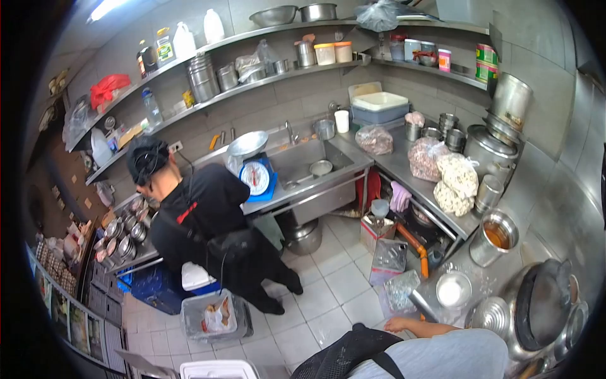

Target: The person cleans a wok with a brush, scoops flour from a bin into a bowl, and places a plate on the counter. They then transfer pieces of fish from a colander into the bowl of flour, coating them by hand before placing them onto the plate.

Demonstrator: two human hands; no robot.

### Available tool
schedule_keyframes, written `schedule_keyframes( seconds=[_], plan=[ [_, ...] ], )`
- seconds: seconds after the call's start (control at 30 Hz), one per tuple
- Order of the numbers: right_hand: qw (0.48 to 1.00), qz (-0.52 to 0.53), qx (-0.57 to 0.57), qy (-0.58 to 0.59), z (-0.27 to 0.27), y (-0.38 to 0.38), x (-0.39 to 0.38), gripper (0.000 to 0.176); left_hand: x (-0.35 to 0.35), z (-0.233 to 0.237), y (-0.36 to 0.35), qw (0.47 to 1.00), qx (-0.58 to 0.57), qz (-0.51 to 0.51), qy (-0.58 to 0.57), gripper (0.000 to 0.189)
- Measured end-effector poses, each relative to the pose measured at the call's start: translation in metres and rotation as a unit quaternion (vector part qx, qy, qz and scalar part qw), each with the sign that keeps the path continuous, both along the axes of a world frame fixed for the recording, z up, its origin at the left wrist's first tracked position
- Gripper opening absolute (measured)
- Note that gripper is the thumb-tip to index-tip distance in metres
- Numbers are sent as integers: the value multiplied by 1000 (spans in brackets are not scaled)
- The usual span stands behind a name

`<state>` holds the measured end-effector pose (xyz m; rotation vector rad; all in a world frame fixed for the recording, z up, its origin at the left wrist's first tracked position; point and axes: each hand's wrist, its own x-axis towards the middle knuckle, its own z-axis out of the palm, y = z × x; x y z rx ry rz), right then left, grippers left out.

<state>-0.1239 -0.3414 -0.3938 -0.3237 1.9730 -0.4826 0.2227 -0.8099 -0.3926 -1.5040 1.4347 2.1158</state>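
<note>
My right hand (396, 324) reaches in from the bottom of the view, the bare forearm coming out of a grey sleeve (435, 354). Its fingers are loosely extended, and nothing shows in them. Closest to it is a clear plastic-covered container (402, 294) on the floor, just beyond the fingertips. To the right of the hand, a metal pot with white contents (453, 290) stands on the steel worktop. Black mesh fabric (344, 355) hangs at the front of my body. My left hand is out of view.
A co-worker in black (202, 208) stands at the counter beside a blue dial scale (256, 179). A grey bin (211, 316) is behind them. A large dark wok (548, 306) and a pot of brown liquid (493, 237) are at right. Bagged food (456, 183) sits on the back counter.
</note>
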Motion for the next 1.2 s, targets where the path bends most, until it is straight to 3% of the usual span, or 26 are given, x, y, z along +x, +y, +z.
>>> schedule_keyframes(
  seconds=[0.1, 0.2, 0.23, 0.27, 0.3, 0.37, 0.47, 0.5, 0.57, 0.67, 0.77, 0.87, 0.9, 0.93, 0.97, 1.0, 1.03, 1.1, 1.2],
  plan=[
    [998, 22, -49, 24, -9, -23, -87, 43, -74, 33, 13, 1000, -22, -7, -7, 59],
    [998, 16, -44, 41, 43, -50, -176, 44, -133, 61, 18, 999, -43, -6, 4, 57],
    [998, 10, -32, 56, 30, -52, -207, 45, -149, 68, 17, 999, -51, -6, 8, 56],
    [971, 121, -94, 184, 17, -56, -240, 45, -161, 74, 17, 998, -56, -4, 12, 56],
    [969, 130, -93, 186, 29, -60, -261, 45, -169, 78, 16, 998, -62, -1, 14, 55],
    [940, 107, -144, 290, 60, -65, -289, 44, -176, 80, 15, 997, -72, 9, 17, 54],
    [946, 39, -130, 296, 54, -74, -313, 43, -174, 75, 13, 996, -80, 24, 11, 52],
    [945, 42, -130, 297, 55, -76, -312, 43, -171, 74, 12, 996, -79, 29, 6, 52],
    [973, -33, -120, 193, 54, -78, -292, 42, -156, 67, 8, 996, -83, 42, -5, 51],
    [996, 0, -27, 87, 49, -71, -250, 36, -104, 46, 8, 992, -101, 80, -14, 50],
    [984, 152, -16, 88, 5, -47, -227, 37, -34, -9, 13, 977, -194, 81, -25, 49],
    [994, 101, -27, 24, 13, -84, -235, 37, 16, -69, 14, 934, -332, 59, -115, 44],
    [995, 88, -35, 6, 17, -107, -240, 37, 17, -45, 15, 942, -294, 73, -141, 38],
    [997, 59, -57, -5, 15, -129, -248, 37, 19, -38, 26, 921, -335, 141, -140, 33],
    [995, 64, -71, -11, 12, -160, -250, 37, 25, -43, 37, 852, -485, 97, -171, 34],
    [995, 63, -79, -15, 13, -185, -253, 37, 32, -50, 43, 866, -464, 109, -154, 41],
    [993, 78, -84, -15, 12, -213, -250, 37, 36, -49, 53, 899, -364, 208, -124, 42],
    [989, 104, -103, -12, 8, -259, -241, 37, 58, -24, 87, 894, -321, 285, -128, 43],
    [983, 125, -131, -12, 7, -305, -239, 37, 56, -25, 123, 914, -303, 241, -118, 37]
  ],
)
